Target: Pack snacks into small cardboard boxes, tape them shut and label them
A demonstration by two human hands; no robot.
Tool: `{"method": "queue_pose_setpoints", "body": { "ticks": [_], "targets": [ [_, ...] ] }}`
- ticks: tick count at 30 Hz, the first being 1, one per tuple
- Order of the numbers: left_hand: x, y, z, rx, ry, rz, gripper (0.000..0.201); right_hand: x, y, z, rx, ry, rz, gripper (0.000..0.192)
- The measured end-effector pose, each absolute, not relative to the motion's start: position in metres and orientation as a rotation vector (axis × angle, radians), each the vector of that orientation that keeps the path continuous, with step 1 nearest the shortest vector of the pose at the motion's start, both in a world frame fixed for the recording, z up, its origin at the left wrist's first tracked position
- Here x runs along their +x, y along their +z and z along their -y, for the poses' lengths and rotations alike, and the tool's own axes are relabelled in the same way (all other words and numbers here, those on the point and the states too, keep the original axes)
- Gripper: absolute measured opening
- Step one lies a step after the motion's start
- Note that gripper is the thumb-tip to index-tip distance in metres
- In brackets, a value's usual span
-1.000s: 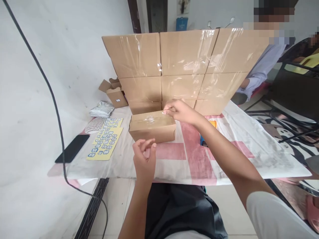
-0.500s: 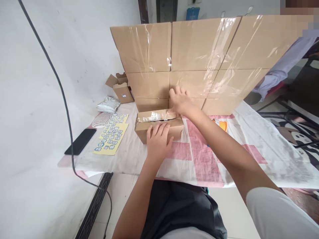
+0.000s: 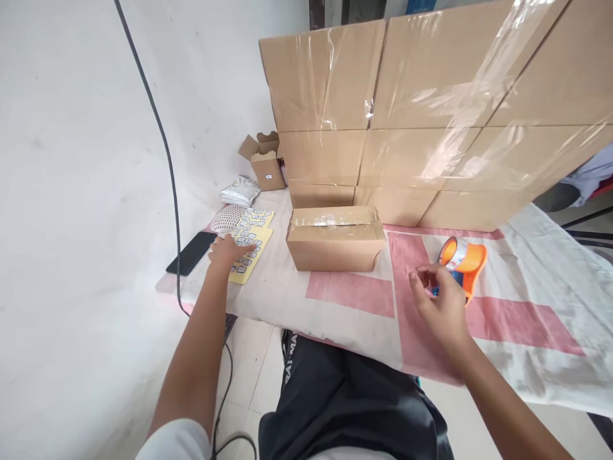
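Observation:
On the cloth in front of me sits a closed cardboard box point(image 3: 338, 252), with clear tape along its top seam. My left hand point(image 3: 227, 252) reaches over a yellow sheet of small printed labels point(image 3: 262, 237), fingers spread, and covers part of it. Whether the fingertips touch the sheet I cannot tell. To the right of the box, my right hand point(image 3: 440, 297) is loosely curled, with a gap between thumb and fingers and nothing seen in it. Right behind that hand is an orange and blue tape dispenser point(image 3: 474, 262), partly hidden by it.
Large taped cardboard panels point(image 3: 421, 96) stand upright behind the box. At the back left are a small open carton point(image 3: 268, 171), a silvery plastic packet point(image 3: 240, 190), a white perforated object point(image 3: 227, 218) and a black phone point(image 3: 191, 253). A black cable point(image 3: 165, 144) hangs down at the left.
Both hands have left the cardboard box. My left hand has moved left to the label sheet, my right hand right and nearer to the tape dispenser. The view has shifted.

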State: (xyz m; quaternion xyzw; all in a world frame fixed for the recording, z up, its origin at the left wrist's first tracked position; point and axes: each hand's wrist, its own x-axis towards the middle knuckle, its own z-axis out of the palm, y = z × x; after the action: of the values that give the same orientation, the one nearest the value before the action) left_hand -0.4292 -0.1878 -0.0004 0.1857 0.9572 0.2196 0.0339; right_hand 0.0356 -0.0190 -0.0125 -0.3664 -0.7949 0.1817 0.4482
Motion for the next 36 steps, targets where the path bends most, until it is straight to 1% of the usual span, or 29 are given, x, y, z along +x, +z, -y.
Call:
{"method": "queue_pose_setpoints", "body": {
  "ticks": [5, 8, 10, 12, 13, 15, 16, 17, 19, 21, 23, 24, 26, 28, 29, 32, 36],
  "targets": [
    [-0.452, 0.006, 0.177, 0.609, 0.577, -2.837, 0.051, 0.031, -0.024, 0.054, -0.825, 0.514, 1.980, 0.004],
    [-0.445, 0.022, 0.192, 0.681, 0.688, -2.803, 0.042, 0.014, -0.017, 0.069, -0.673, 0.614, 1.983, 0.008],
    [-0.427, 0.037, 0.214, 0.730, 0.813, -2.750, 0.037, -0.006, -0.008, 0.079, -0.595, 0.746, 1.987, 0.011],
    [-0.395, 0.050, 0.243, 0.741, 0.996, -2.642, 0.039, -0.034, 0.003, 0.088, -0.557, 0.970, 2.010, 0.008],
    [-0.374, 0.056, 0.258, 0.729, 1.110, -2.563, 0.044, -0.050, 0.008, 0.093, -0.560, 1.117, 2.022, 0.007],
    [-0.330, 0.065, 0.283, 0.639, 1.358, -2.331, 0.061, -0.081, 0.018, 0.103, -0.579, 1.447, 2.024, 0.029],
    [-0.310, 0.068, 0.293, 0.606, 1.409, -2.239, 0.067, -0.096, 0.021, 0.107, -0.565, 1.628, 2.006, 0.039],
    [-0.291, 0.069, 0.300, 0.587, 1.408, -2.160, 0.072, -0.108, 0.023, 0.112, -0.530, 1.820, 1.969, 0.045],
    [-0.265, 0.070, 0.308, 0.663, 1.313, -2.144, 0.072, -0.127, 0.025, 0.120, -0.438, 2.166, 1.842, 0.045],
    [-0.250, 0.067, 0.310, 0.903, 1.271, -2.376, 0.073, -0.136, 0.024, 0.127, -0.416, 2.363, 1.697, 0.043],
    [-0.241, 0.062, 0.307, 1.297, 1.246, -2.776, 0.072, -0.138, 0.023, 0.133, -0.458, 2.391, 1.622, 0.043],
    [-0.238, 0.059, 0.304, 1.511, 1.183, -2.932, 0.067, -0.137, 0.022, 0.136, -0.464, 2.383, 1.609, 0.041],
    [-0.231, 0.052, 0.298, 1.839, 0.988, -3.054, 0.048, -0.133, 0.023, 0.141, -0.440, 2.366, 1.628, 0.037],
    [-0.226, 0.046, 0.293, 1.986, 0.911, -3.005, 0.029, -0.129, 0.025, 0.145, -0.380, 2.280, 1.702, 0.031],
    [-0.225, 0.043, 0.291, 2.007, 0.941, -2.965, 0.024, -0.127, 0.025, 0.147, -0.353, 2.214, 1.742, 0.028],
    [-0.224, 0.035, 0.288, 2.016, 1.099, -2.819, 0.020, -0.123, 0.027, 0.148, -0.319, 2.048, 1.833, 0.024],
    [-0.229, 0.030, 0.290, 1.922, 1.214, -2.649, 0.022, -0.124, 0.026, 0.149, -0.372, 1.890, 1.927, 0.024]
  ]
}}
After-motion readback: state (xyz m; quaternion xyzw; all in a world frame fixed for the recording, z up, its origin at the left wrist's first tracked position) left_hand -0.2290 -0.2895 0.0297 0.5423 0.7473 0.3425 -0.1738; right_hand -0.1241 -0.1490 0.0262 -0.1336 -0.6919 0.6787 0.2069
